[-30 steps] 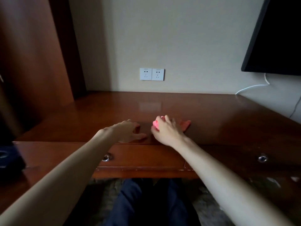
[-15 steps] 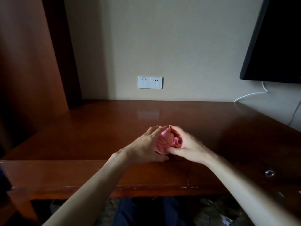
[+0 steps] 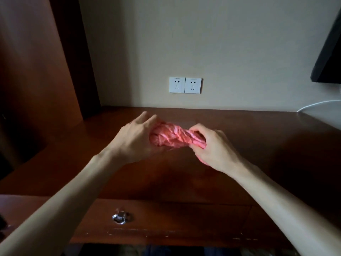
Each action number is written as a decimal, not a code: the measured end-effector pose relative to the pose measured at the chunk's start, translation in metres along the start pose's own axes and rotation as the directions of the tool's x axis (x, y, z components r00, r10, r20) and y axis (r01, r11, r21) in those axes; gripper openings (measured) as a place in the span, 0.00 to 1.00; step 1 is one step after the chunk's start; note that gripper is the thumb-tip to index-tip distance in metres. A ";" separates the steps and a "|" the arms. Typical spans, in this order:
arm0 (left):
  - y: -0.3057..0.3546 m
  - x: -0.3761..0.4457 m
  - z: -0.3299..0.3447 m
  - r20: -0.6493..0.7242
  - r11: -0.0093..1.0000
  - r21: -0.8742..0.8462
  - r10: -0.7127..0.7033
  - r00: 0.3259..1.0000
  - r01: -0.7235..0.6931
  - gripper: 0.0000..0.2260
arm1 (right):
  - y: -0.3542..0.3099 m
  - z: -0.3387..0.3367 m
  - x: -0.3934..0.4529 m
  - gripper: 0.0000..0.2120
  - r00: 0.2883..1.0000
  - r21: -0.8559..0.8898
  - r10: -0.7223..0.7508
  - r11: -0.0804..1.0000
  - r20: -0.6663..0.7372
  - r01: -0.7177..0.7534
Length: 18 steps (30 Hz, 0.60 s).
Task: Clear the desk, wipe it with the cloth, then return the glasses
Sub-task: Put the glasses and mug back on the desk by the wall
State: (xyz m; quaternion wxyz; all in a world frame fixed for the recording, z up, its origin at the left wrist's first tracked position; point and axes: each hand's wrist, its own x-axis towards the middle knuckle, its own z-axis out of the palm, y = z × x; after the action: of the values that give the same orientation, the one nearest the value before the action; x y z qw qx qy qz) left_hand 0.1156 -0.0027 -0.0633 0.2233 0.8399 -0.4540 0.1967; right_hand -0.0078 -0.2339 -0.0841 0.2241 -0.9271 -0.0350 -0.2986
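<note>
We are holding the cloth (image 3: 172,134) in the middle of the frame, lifted a little above the worktop (image 3: 239,154), so the wiping seems to be either just starting or just ending; we cannot tell which from this view. The part of the worktop that we are seeing is carrying nothing except our hands and the cloth, so we are judging that the clearing step is done. The glasses are not appearing anywhere in the frame, and so the last step, returning them, is in our judgement not yet done.

Our left hand (image 3: 134,139) is reaching in from the lower left and is cupping the thick, bunched end of the cloth. Its fingers are only partly curled, with the tips pointing up toward the wall, so the hold is looking loose. Our right hand (image 3: 214,145) is coming in from the lower right and is clamped on the thinner end, with the fingers curled tightly round it. Between the two hands the pink cloth is looking twisted, like a short rope. Both forearms are stretched forward over the front edge of the worktop, above a drawer knob (image 3: 120,218) in the lower left.
</note>
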 end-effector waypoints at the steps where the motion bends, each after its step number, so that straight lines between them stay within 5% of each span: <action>1: -0.004 -0.004 -0.004 0.052 0.998 0.055 -0.014 0.999 0.011 0.39 | 0.000 0.001 0.002 0.15 0.999 -0.033 -0.025 0.999 0.021 0.026; 3: -0.016 -0.014 -0.007 0.293 0.987 0.155 -0.076 0.953 0.032 0.43 | 0.001 0.002 0.003 0.21 0.977 -0.168 0.048 0.986 0.207 -0.013; 5: -0.024 -0.026 -0.009 0.388 0.992 0.106 -0.105 0.916 0.069 0.46 | 0.000 -0.001 -0.001 0.30 0.921 -0.193 0.151 0.978 0.360 -0.085; 8: -0.027 -0.029 -0.004 0.301 0.998 0.017 -0.067 0.951 0.064 0.45 | -0.017 0.003 0.000 0.34 0.925 -0.039 0.092 0.996 0.369 -0.084; 11: -0.024 -0.025 0.017 0.316 0.999 -0.034 -0.013 0.949 0.025 0.42 | -0.033 0.027 0.008 0.35 0.922 -0.191 0.080 0.982 0.379 -0.006; 15: -0.029 -0.025 0.041 0.140 0.987 -0.160 -0.009 0.990 0.031 0.27 | -0.036 0.058 0.009 0.26 0.952 -0.174 0.076 0.984 0.298 -0.024; 18: -0.025 -0.021 0.037 0.130 0.991 -0.107 -0.069 0.989 0.084 0.24 | -0.041 0.064 0.014 0.16 0.965 -0.144 0.105 0.987 0.239 -0.072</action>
State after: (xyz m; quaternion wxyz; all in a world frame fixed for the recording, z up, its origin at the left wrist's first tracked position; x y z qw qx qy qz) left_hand 0.1310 0.0036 -0.1102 0.2485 0.8535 -0.4449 0.1086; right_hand 0.0295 -0.1707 -0.1062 0.1682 -0.9705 -0.0006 -0.1728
